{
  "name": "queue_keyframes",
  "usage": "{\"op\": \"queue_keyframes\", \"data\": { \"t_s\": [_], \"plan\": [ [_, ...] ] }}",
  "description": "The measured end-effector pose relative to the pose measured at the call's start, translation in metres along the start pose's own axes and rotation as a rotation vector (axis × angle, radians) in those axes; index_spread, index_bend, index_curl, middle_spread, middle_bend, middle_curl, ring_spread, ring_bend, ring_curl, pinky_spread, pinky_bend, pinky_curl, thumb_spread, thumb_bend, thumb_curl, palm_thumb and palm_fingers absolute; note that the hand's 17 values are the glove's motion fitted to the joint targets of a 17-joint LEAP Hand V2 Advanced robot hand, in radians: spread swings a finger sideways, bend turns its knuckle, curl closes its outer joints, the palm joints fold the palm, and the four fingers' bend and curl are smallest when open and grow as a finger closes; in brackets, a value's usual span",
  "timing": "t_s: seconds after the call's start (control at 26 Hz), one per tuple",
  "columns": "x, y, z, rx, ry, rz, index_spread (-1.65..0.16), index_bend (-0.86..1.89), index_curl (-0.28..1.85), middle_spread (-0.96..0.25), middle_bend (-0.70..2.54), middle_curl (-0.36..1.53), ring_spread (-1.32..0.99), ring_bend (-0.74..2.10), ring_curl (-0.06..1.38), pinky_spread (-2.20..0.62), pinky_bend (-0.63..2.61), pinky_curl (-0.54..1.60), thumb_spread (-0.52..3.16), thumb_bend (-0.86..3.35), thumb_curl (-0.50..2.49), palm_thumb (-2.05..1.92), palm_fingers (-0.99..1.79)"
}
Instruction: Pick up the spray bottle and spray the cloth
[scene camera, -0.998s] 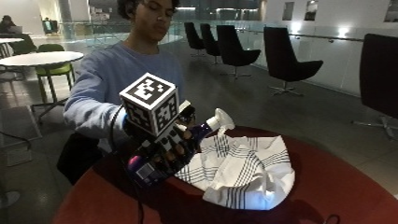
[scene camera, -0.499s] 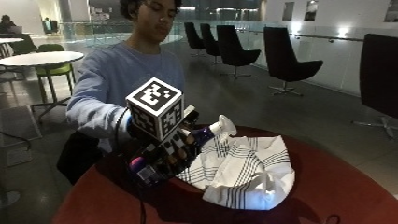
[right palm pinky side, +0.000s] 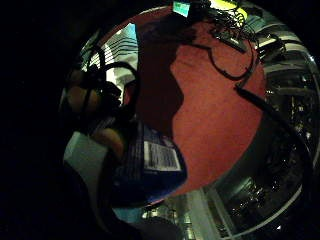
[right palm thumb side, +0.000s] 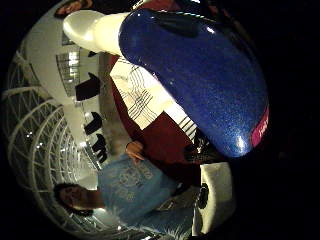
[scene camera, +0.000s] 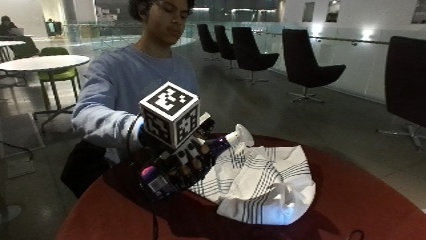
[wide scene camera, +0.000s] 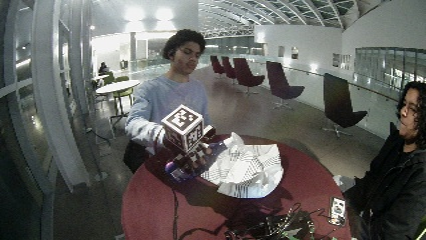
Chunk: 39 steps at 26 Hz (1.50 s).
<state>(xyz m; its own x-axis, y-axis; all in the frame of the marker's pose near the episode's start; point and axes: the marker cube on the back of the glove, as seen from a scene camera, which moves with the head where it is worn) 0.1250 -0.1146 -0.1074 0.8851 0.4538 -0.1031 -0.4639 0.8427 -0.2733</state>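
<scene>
In the outside view the gloved right hand grips a blue spray bottle, held tilted above the round red table. Its white nozzle points at the white cloth with dark stripes, which lies crumpled on the table just past the nozzle. The thumb side palm view is filled by the bottle's blue body and white nozzle, with the cloth beyond. In the little finger side view the bottle's labelled base sits by the fingers. The wide view shows the hand, bottle and cloth.
Black cables and small devices lie at the table's near edge, with a phone at the right rim. A second person sits at the right of the table. Dark chairs stand behind.
The hand has lifted the bottle slightly and carried it a little toward the cloth. The cloth has not moved.
</scene>
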Motion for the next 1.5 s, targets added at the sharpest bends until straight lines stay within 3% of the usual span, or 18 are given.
{"op": "queue_keyframes", "data": {
  "t_s": [0.31, 0.69, 0.81, 1.11, 1.5],
  "plan": [
    [-0.010, 0.006, 0.000, 0.118, -0.086, -0.058, -0.25, 0.06, 0.15, -0.04, 0.28, 0.43, -0.01, 0.60, 0.38, 0.15, 0.44, 0.37, 0.84, -0.02, 0.61, 0.96, 0.98],
    [-0.108, 0.032, 0.002, 0.534, -0.626, -0.400, -0.25, 0.06, 0.15, -0.04, 0.28, 0.43, -0.01, 0.59, 0.38, 0.15, 0.44, 0.37, 0.84, -0.03, 0.61, 0.96, 0.97],
    [-0.161, 0.038, 0.026, 0.532, -0.746, -0.488, -0.25, 0.07, 0.15, -0.04, 0.28, 0.43, -0.01, 0.59, 0.38, 0.15, 0.43, 0.37, 0.84, -0.03, 0.61, 0.96, 0.97],
    [-0.287, 0.031, 0.124, 0.345, -0.851, -0.636, -0.26, 0.07, 0.15, -0.05, 0.28, 0.44, -0.01, 0.58, 0.38, 0.16, 0.43, 0.37, 0.84, -0.02, 0.62, 0.96, 0.95],
    [-0.324, 0.009, 0.184, 0.342, -0.818, -0.638, -0.27, 0.07, 0.15, -0.05, 0.28, 0.44, -0.01, 0.56, 0.37, 0.17, 0.41, 0.36, 0.84, -0.02, 0.61, 0.97, 0.92]
  ]
}}
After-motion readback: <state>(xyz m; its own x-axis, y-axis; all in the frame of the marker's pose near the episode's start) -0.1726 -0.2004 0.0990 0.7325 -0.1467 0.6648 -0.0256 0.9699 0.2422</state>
